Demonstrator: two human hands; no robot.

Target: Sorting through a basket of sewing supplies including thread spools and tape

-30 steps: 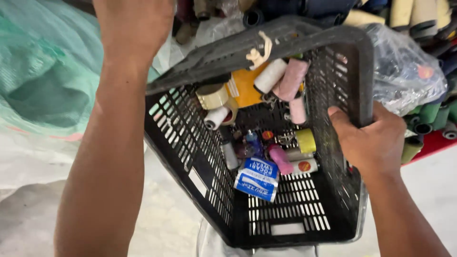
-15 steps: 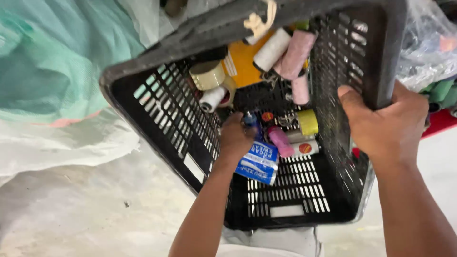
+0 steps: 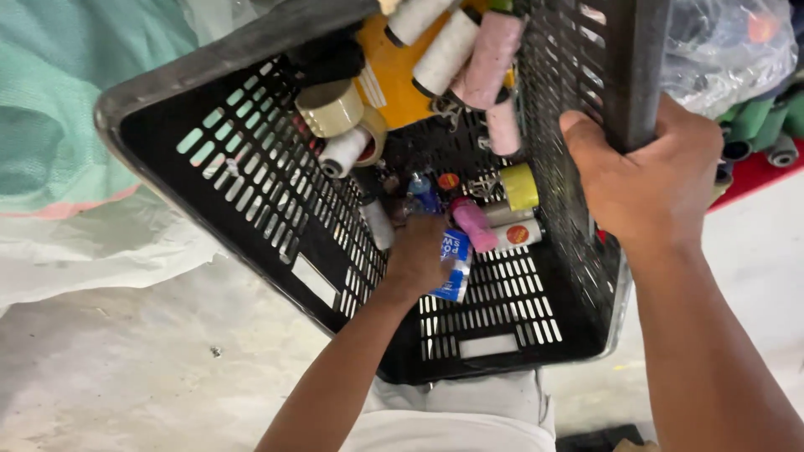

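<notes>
A black slotted plastic basket [image 3: 251, 167] is tilted toward me. My right hand [image 3: 649, 180] grips its right rim. My left hand [image 3: 416, 255] reaches inside to the bottom and rests on a blue and white packet [image 3: 455, 268]; whether the fingers have closed on it I cannot tell. Around that hand lie a pink spool [image 3: 474, 224], a yellow spool [image 3: 520, 186], a white spool with a red end [image 3: 512, 235] and a blue item [image 3: 424, 193]. Higher up are rolls of tape [image 3: 331, 109], white and pink thread cones [image 3: 469, 59] and a yellow box [image 3: 394, 75].
A green mesh sack [image 3: 67, 100] and white plastic sheet [image 3: 92, 251] lie at the left. A clear plastic bag [image 3: 724, 50] and green and grey thread cones [image 3: 766, 125] sit at the right on something red. Grey concrete floor [image 3: 126, 377] spreads below.
My left arm came down from above the basket and reached inside to the blue packet. The basket has tilted closer, with my right hand still on its rim.
</notes>
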